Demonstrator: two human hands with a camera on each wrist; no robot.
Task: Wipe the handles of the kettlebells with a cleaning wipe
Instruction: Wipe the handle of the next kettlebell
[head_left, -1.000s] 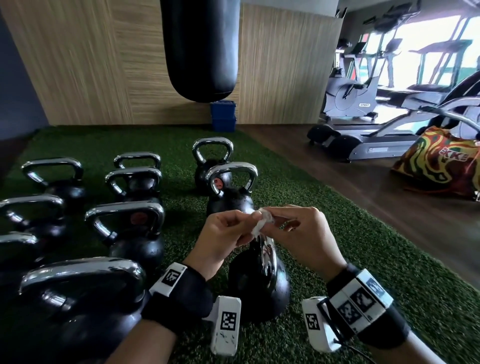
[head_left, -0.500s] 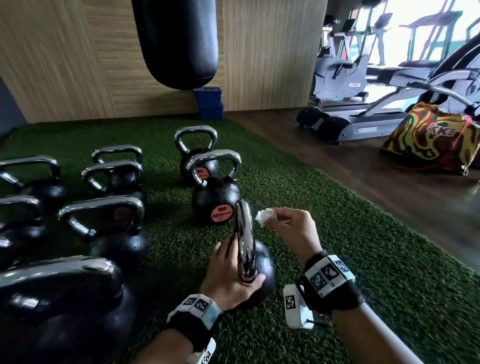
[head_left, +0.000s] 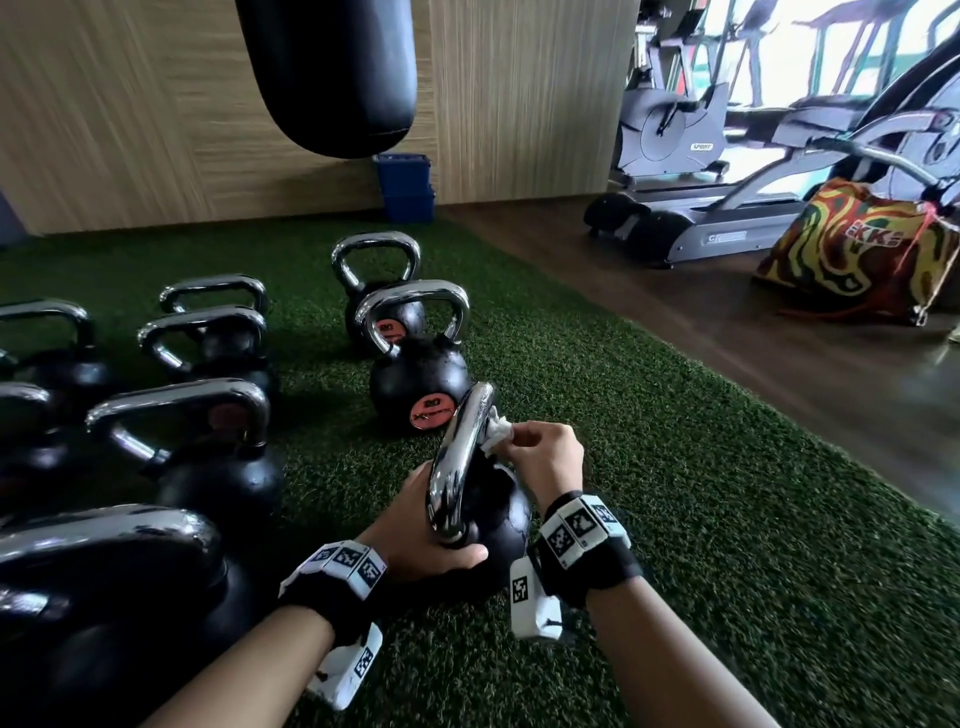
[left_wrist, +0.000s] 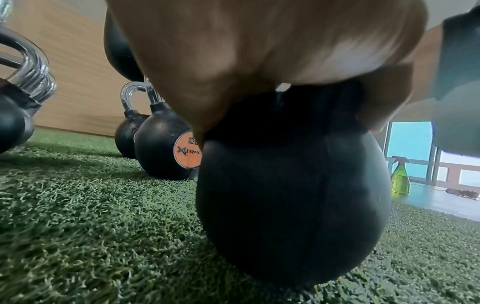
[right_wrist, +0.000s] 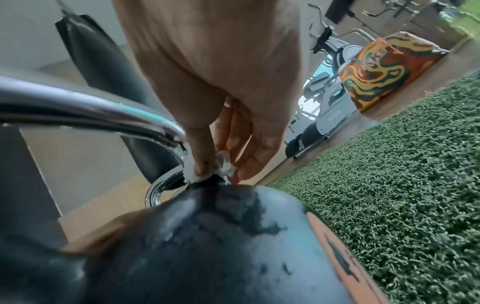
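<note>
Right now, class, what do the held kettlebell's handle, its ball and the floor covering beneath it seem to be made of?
Handle: polished, likely chromed steel; it mirrors the room with bright streaks.
Ball: matte black, perhaps rubber-coated or painted iron; dull, faintly pitted, with a moulded seam.
Floor covering: synthetic turf, with short green plastic-looking blades.
The cleaning wipe the right hand pinches looks like crumpled white paper or nonwoven fabric.

The left hand (left_wrist: 259, 51) rests on top of a round black kettlebell (left_wrist: 293, 205) standing on green artificial turf (left_wrist: 91, 226). Behind, another black kettlebell with an orange label (left_wrist: 166, 152); a green spray bottle (left_wrist: 400, 179) stands far right.
</note>
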